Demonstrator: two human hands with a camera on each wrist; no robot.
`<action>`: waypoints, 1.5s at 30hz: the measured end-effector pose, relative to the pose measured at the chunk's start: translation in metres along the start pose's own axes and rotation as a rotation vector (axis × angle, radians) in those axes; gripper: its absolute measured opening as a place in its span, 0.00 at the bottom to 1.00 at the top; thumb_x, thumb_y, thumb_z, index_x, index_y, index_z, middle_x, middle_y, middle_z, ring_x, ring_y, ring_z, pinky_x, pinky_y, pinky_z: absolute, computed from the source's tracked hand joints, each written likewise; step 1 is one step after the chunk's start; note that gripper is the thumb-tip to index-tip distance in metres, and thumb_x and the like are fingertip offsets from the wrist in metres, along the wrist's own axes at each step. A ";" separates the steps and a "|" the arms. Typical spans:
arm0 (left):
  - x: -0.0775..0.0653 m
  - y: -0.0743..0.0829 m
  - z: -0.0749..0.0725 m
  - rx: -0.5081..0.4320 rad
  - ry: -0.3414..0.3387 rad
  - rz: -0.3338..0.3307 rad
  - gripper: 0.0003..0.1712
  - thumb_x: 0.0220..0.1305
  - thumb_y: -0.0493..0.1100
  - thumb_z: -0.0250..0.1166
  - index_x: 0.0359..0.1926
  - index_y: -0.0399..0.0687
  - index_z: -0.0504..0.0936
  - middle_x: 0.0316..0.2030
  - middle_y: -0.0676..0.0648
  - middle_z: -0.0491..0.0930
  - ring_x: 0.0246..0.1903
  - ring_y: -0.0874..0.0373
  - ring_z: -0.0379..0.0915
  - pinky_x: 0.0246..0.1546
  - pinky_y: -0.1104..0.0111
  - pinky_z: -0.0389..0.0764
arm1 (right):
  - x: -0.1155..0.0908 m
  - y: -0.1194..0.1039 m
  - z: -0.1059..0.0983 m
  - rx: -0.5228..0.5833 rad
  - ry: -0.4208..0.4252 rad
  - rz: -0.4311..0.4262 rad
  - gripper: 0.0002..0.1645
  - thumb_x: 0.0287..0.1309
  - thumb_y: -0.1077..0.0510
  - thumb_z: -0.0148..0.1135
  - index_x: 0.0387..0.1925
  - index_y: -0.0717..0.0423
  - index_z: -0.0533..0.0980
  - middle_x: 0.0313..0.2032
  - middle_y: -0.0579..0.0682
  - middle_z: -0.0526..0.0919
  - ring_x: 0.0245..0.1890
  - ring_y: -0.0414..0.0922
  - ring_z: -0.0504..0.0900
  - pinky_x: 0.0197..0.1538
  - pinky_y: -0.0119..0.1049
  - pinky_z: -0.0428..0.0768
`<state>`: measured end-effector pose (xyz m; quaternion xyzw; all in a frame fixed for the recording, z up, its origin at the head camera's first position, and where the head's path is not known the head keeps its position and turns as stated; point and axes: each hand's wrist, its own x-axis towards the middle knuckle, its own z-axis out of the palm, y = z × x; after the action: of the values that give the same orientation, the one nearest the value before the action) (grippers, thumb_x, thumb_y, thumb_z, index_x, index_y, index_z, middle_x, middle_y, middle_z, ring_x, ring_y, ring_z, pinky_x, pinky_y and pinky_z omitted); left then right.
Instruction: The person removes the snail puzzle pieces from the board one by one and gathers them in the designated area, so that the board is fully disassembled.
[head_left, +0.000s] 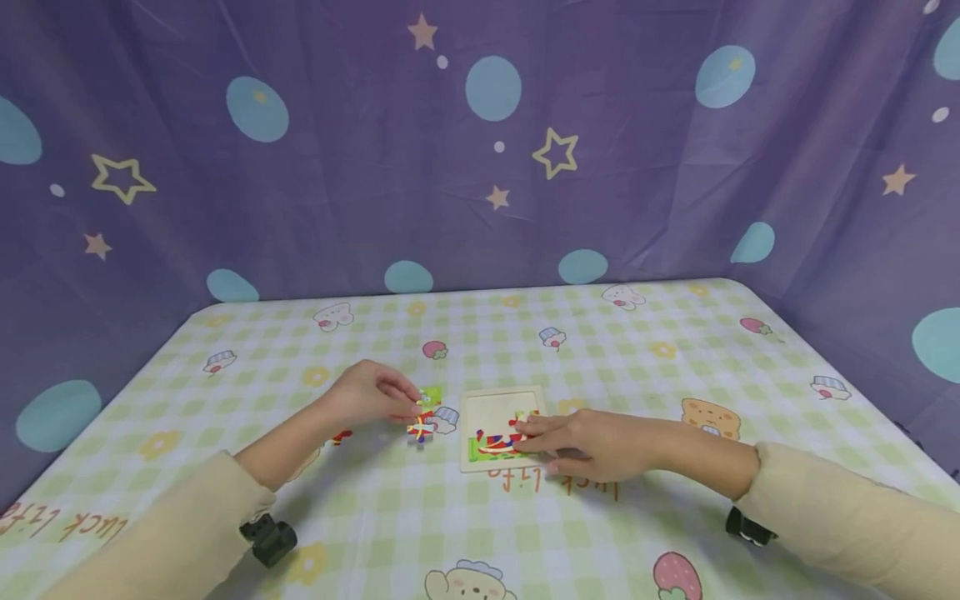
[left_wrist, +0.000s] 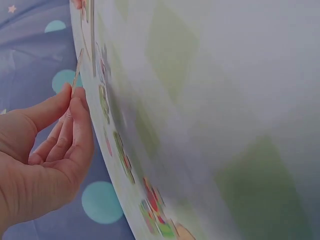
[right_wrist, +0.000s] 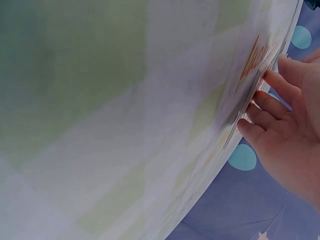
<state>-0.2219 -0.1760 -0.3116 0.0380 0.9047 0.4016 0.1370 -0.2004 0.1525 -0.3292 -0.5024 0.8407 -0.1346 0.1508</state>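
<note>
Jigsaw piece of thin board, printed red, white and blue (head_left: 421, 428), sits just left of the square pale wooden tray (head_left: 474, 408), pinched narrowly between the thumb and fingertips of the left hand (head_left: 372, 394). From my remote seat, I judge that edge hold leaves its printed face uncovered. The right hand (head_left: 596, 442) lies with extended fingers over the tray's right side, grasping nothing, probably to steady it and the colourful fitted pieces (head_left: 491, 446) in its near part. Those fingers cover some of the picture, so I can't count them (the right wrist view shows me little beyond the tray's edge). Whether the green-printed patch (head_left: 431, 395) beyond the left fingertips is a separate piece, I cannot tell. Left of the tray, loose multicoloured pieces (left_wrist: 123, 156) lie on the green-and-white checked bench (head_left: 375, 517), blurred and slanted in the left wrist view.
</note>
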 end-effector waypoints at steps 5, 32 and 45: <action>-0.007 -0.010 -0.005 0.012 0.008 -0.013 0.12 0.53 0.42 0.73 0.38 0.41 0.86 0.29 0.48 0.88 0.28 0.60 0.83 0.35 0.67 0.82 | -0.001 0.000 0.002 -0.003 0.004 -0.004 0.27 0.72 0.51 0.47 0.70 0.45 0.62 0.72 0.55 0.61 0.72 0.51 0.62 0.67 0.49 0.70; -0.023 -0.029 -0.018 0.233 0.113 0.077 0.08 0.47 0.40 0.75 0.30 0.44 0.87 0.25 0.50 0.86 0.23 0.62 0.75 0.25 0.69 0.76 | 0.000 0.003 0.001 0.006 0.016 -0.027 0.27 0.71 0.51 0.49 0.69 0.46 0.63 0.72 0.54 0.60 0.72 0.52 0.61 0.67 0.48 0.70; -0.023 -0.028 -0.017 0.215 0.106 0.089 0.07 0.48 0.38 0.74 0.30 0.43 0.86 0.25 0.48 0.86 0.21 0.63 0.75 0.22 0.68 0.76 | 0.000 0.005 0.000 0.031 0.004 -0.016 0.27 0.71 0.52 0.50 0.69 0.45 0.63 0.72 0.54 0.59 0.72 0.50 0.60 0.53 0.32 0.71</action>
<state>-0.2029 -0.2113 -0.3163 0.0712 0.9459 0.3094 0.0664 -0.2044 0.1551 -0.3312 -0.5066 0.8346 -0.1499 0.1558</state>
